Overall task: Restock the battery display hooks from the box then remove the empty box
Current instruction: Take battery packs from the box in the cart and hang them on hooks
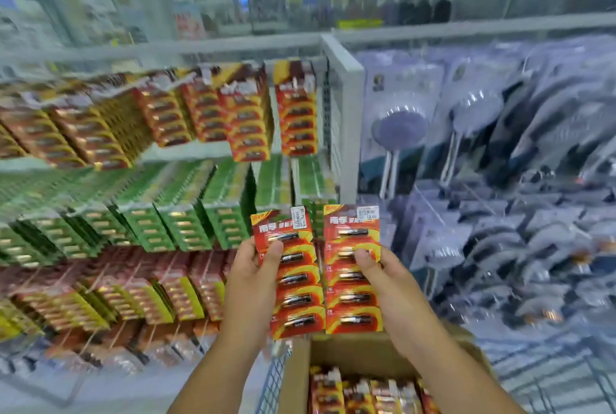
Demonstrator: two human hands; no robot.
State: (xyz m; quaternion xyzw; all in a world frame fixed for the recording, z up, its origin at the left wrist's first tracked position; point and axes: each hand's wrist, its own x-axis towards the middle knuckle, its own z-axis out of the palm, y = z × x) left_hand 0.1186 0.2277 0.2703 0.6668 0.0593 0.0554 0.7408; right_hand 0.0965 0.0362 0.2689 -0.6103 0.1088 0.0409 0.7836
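Note:
My left hand (pixel 253 277) grips a red battery card (pixel 296 283), thumb over its upper front. Beside it my right hand (pixel 383 277) holds a second red battery card (pixel 351 283) the same way. Both cards are upright, side by side, above an open cardboard box (pixel 353 355) that holds several more red battery packs (pixel 363 393). Ahead and up, matching red and yellow battery cards (pixel 296 113) hang on the top row of display hooks. The view is blurred.
Green battery cards (pixel 186 223) fill the middle hook row, with red and yellow packs (pixel 140 293) below. A white upright panel (pixel 346 120) divides the battery bay from shower heads (pixel 473 133) hanging at the right. The box sits in a wire basket (pixel 276 380).

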